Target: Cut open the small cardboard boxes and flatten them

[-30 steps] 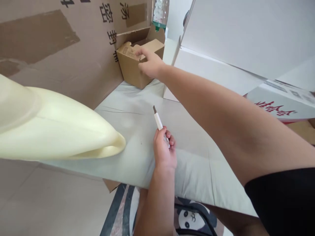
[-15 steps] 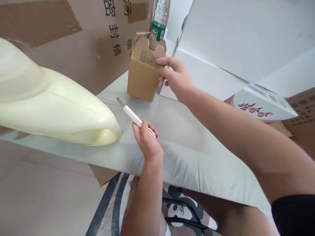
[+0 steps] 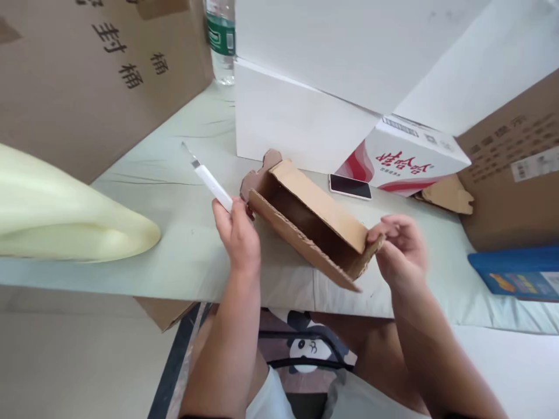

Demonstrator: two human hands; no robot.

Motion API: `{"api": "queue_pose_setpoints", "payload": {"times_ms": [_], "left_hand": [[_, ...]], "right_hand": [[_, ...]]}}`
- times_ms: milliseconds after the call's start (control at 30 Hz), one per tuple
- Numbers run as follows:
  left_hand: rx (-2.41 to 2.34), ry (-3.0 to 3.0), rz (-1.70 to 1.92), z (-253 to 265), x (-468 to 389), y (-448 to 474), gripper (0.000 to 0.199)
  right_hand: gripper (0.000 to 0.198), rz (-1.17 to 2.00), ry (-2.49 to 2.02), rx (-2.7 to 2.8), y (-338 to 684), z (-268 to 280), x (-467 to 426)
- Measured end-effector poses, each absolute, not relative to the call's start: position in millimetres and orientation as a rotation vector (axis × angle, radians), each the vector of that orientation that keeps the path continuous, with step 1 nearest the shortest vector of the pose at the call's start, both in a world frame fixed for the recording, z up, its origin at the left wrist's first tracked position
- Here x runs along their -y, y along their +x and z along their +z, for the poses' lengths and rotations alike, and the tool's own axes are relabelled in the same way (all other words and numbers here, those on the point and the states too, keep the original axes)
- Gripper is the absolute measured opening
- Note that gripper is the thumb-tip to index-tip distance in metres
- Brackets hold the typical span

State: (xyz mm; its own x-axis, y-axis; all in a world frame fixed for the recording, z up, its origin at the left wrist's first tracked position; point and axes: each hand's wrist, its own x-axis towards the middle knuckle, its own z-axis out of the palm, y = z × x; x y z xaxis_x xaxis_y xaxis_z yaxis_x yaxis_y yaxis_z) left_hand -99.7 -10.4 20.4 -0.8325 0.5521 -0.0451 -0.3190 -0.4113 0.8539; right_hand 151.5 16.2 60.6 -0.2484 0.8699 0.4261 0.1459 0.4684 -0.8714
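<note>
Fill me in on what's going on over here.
A person has a small cardboard box in front of them, its top open and its dark inside showing. The right hand pinches a flap at the box's right end. The left hand, by the other end, grips a white knife, blade out and pointing away from the box. A phone lies just beyond the box.

Black characters 封 and 桶 [image 3: 131,75] on large brown box [image 3: 56,105], red script [image 3: 402,163] — hard to read — on white carton [image 3: 445,160]
</note>
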Motion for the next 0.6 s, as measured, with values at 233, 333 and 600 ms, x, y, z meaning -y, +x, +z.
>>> {"api": "queue_pose_setpoints", "payload": {"times_ms": [233,333,600], "left_hand": [[-1.164,0.622,2.211,33.2,-1.0,-73.8,0.041],[-1.106,0.862,2.047,42.9,-5.0,-63.8,0.052],[-1.076,0.951,1.789,50.4,-2.8,-16.0,0.062]], "right_hand": [[0.019,0.594,-0.593,2.369,185.3,102.1,15.9],[0.012,0.793,-0.456,2.476,189.5,110.8,19.8],[0.028,0.894,-0.473,2.529,202.5,95.4,36.8]]}}
